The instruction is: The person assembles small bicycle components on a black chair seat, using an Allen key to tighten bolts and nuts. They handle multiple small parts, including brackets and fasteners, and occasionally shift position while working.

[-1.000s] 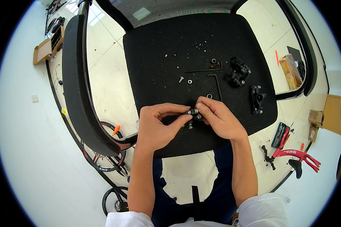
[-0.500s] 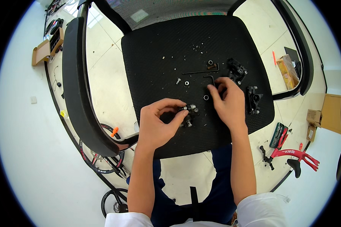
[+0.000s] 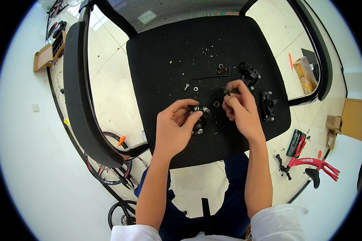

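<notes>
fingers of the left hand (image 3: pixel 175 127), clamped on a black-and-silver mechanical part (image 3: pixel 200 109) over the black seat (image 3: pixel 159 76), its upper section lying roughly left to right; those of the right hand (image 3: pixel 242 109), pinched on a blurred dark item (image 3: pixel 222 92), stand apart, beyond its right end.

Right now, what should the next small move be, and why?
Probably ease the right hand toward the black-and-silver part, keeping the left hand steady. The left hand pinches that part with its silver end toward the right, while the right hand holds a dark, blurred item, perhaps a hex key, near the part but apart from it.
</notes>
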